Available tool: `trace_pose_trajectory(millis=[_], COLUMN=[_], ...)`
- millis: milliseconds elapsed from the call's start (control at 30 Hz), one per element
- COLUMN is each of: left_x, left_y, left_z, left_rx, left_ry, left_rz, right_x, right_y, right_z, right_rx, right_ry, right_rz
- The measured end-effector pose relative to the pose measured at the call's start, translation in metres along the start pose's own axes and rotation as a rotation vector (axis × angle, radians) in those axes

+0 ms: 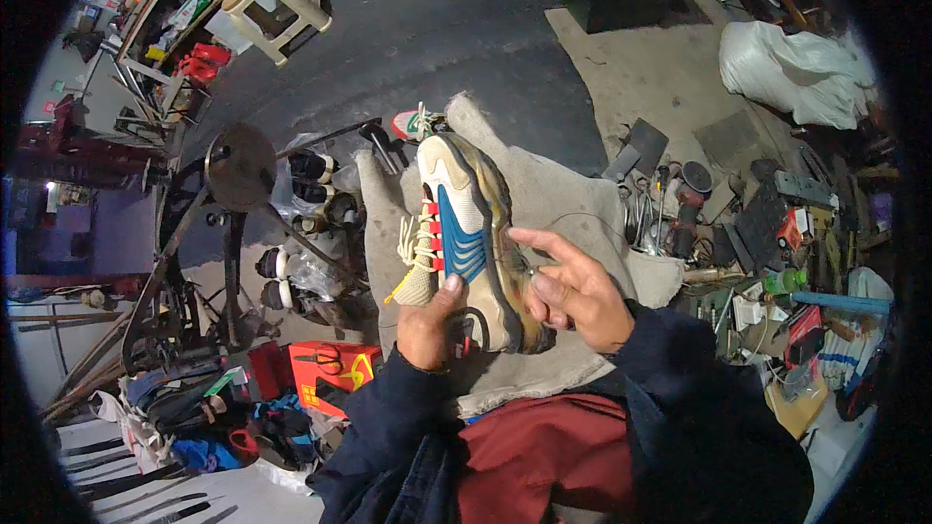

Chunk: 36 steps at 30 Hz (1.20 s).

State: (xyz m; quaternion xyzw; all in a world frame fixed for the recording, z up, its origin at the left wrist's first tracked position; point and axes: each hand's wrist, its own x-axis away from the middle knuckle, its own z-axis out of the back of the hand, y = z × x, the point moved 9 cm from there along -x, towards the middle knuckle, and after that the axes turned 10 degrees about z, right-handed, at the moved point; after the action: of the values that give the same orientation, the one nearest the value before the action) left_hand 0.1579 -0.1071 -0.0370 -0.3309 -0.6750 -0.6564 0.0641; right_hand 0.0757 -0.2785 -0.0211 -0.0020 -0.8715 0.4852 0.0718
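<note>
A beige sneaker with blue side stripes, red lace loops and cream laces lies on its side over my lap, its toe pointing away from me. My left hand grips it near the heel, with the thumb on the upper. Against the edge of the sole is my right hand, its index finger stretched along the sole. Its thumb and other fingers are pinched together; what they hold, if anything, is too small to make out. A thin dark thread curves beside this hand. Beneath the shoe is a grey cloth.
To the left stands a black metal machine with a round wheel. An orange-red box sits near my left forearm. Several hand tools and parts crowd the right side. Farther off are a beige stool and a white sack.
</note>
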Motion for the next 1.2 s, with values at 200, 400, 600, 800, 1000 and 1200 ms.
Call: trace_pose_trajectory(millis=[200, 400, 600, 800, 1000, 1200], left_x=[0.003, 0.001, -0.001, 0.014, 0.06, 0.041], left_y=[0.001, -0.003, -0.011, 0.022, 0.044, -0.03], left_z=[0.001, 0.005, -0.002, -0.004, 0.067, 0.102], left_rx=[0.014, -0.116, 0.075, -0.203, 0.056, 0.728], left_ry=[0.025, 0.086, 0.133, -0.004, -0.032, 0.132], left_rz=[0.011, 0.039, 0.068, -0.119, -0.29, -0.09], right_x=[-0.026, 0.009, 0.058, 0.014, -0.018, -0.019], right_y=[0.004, 0.009, -0.048, -0.04, -0.03, -0.016], right_z=[-0.008, 0.032, 0.066, 0.048, -0.003, -0.003], right_rx=[-0.655, -0.498, 0.362, 0.898, 1.248, 1.279], right_ry=[-0.097, 0.016, 0.127, 0.114, -0.058, -0.033], right_rz=[0.026, -0.071, 0.323, 0.225, 0.298, 0.259])
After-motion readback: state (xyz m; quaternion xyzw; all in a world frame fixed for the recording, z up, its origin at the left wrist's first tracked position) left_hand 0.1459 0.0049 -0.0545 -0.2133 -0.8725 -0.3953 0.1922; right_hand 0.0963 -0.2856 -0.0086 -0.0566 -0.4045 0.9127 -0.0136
